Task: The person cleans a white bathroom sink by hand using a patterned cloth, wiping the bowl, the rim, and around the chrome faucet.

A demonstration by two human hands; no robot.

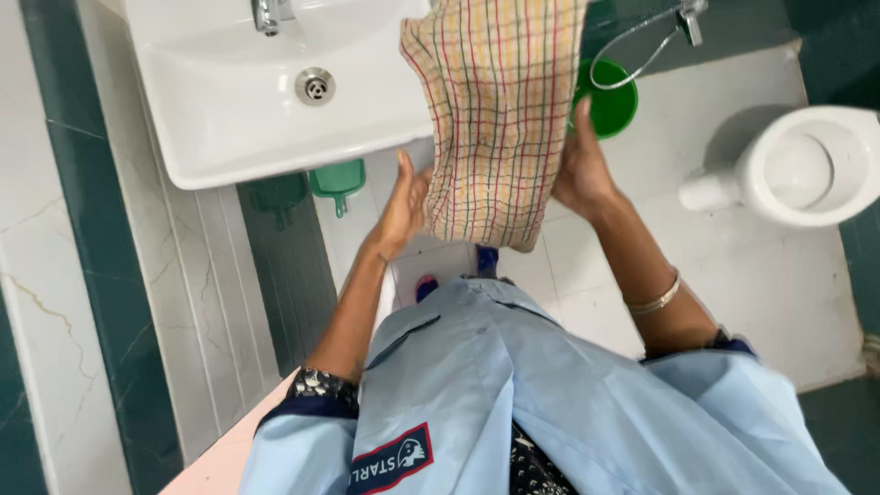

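A beige cloth point(495, 110) with red and green checks hangs down from above the frame, in front of my chest. My left hand point(403, 206) lies flat against its lower left edge with the fingers straight and pointing up. My right hand point(582, 170) presses flat against its right edge, fingers also straight, with a metal bangle point(653, 300) on that wrist. The cloth sits between my two palms, and neither hand is curled around it. I wear a light blue coat point(513, 394).
A white washbasin point(229, 110) with a tap point(266, 14) juts out at upper left. A green scoop point(337, 179) lies below it. A green bucket point(610, 101) and a spray hose point(642, 46) stand behind the cloth. A white toilet point(807, 165) is at right.
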